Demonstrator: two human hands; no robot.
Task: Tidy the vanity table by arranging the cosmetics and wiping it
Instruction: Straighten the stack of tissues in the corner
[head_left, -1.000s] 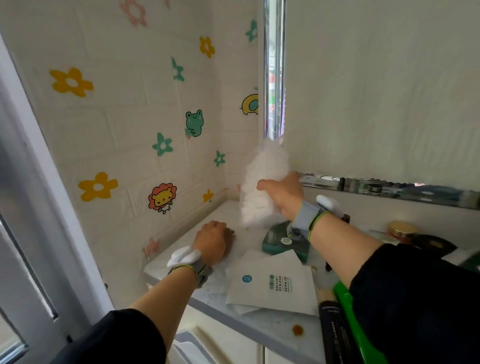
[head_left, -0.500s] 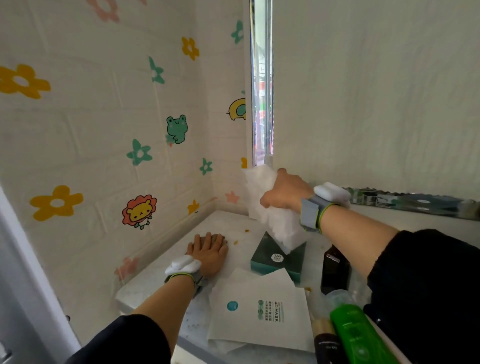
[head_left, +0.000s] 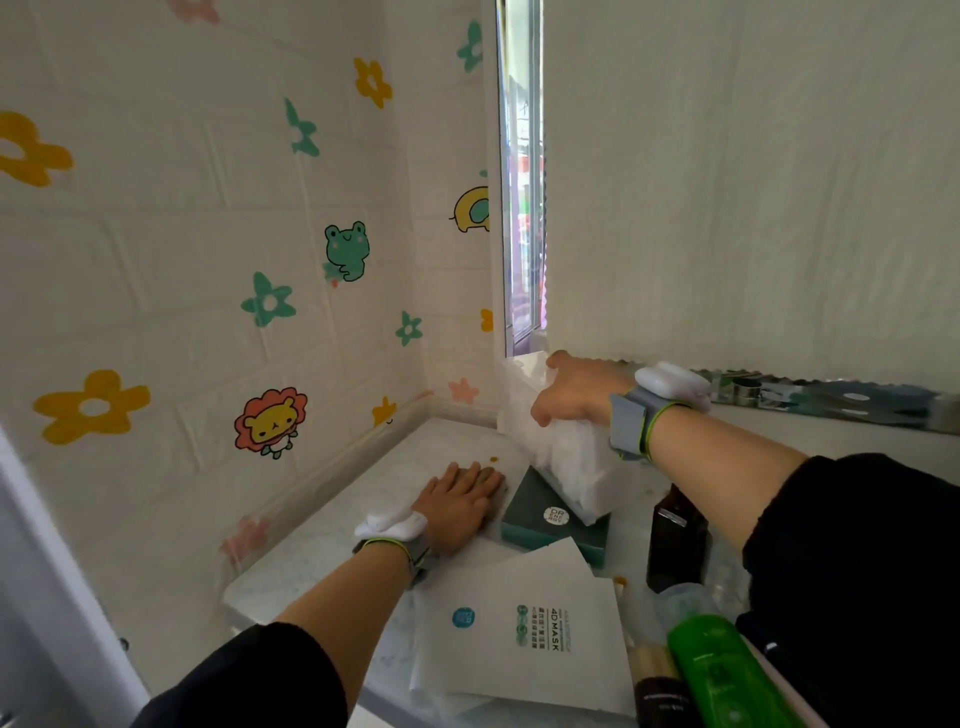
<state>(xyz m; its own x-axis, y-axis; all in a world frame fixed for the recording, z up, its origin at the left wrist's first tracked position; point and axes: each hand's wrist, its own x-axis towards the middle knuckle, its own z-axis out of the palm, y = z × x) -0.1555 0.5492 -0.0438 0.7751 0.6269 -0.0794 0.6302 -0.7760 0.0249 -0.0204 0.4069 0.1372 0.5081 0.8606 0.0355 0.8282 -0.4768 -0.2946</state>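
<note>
My right hand (head_left: 576, 392) grips the top of a white plastic pack of cotton pads (head_left: 566, 457), holding it upright near the back corner, its lower end over a teal box (head_left: 550, 514). My left hand (head_left: 460, 501) lies flat, fingers straight, pressing on the white marble vanity top (head_left: 332, 540) just left of the teal box. White sheet-mask packets (head_left: 524, 634) lie at the front between my arms. A dark brown bottle (head_left: 675, 535) and a green bottle (head_left: 727, 675) stand at the right.
The wall with flower and animal stickers (head_left: 270, 421) closes off the left side. A narrow window strip (head_left: 519, 208) and a mirror edge (head_left: 831, 397) run along the back. Small orange spots (head_left: 493, 459) mark the tabletop. A dark tube (head_left: 660, 686) lies beside the green bottle.
My right hand has brought the white pack down from mid-air toward the back corner above the teal box. My left hand went from curled to flat on the tabletop.
</note>
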